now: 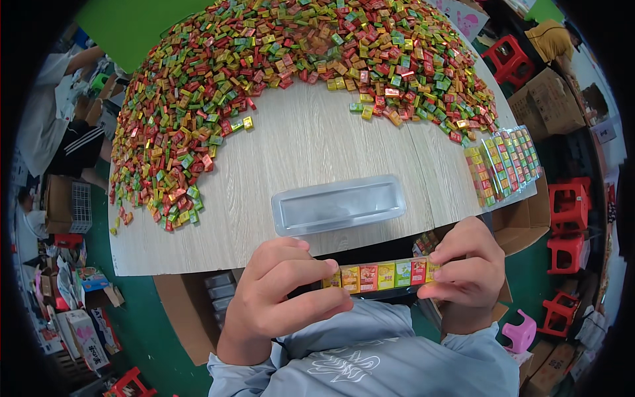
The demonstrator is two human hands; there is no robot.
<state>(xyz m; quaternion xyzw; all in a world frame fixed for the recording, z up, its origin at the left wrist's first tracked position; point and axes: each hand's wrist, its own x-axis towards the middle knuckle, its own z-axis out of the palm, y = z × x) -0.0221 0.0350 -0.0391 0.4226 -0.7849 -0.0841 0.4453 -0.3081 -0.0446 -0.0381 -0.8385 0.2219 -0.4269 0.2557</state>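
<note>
Between my two hands is a clear plastic box with a row of small wrapped candies (377, 277) in yellow, orange, red and green, held just off the table's near edge. My left hand (284, 284) grips its left end, and my right hand (466, 271) pinches its right end; the fingers cover both ends. Beyond the box, a clear plastic tray (338, 205) with nothing in it lies on the table near the edge. A big heap of the same loose candies (317, 40) curves around the far side of the table.
Filled clear boxes of candies (508, 165) stand grouped at the table's right corner. Open cardboard boxes sit below on the right (526, 221) and left (185, 311), the left one beside stacked clear trays (222, 291). Other people (49, 126) and red stools (567, 205) are around.
</note>
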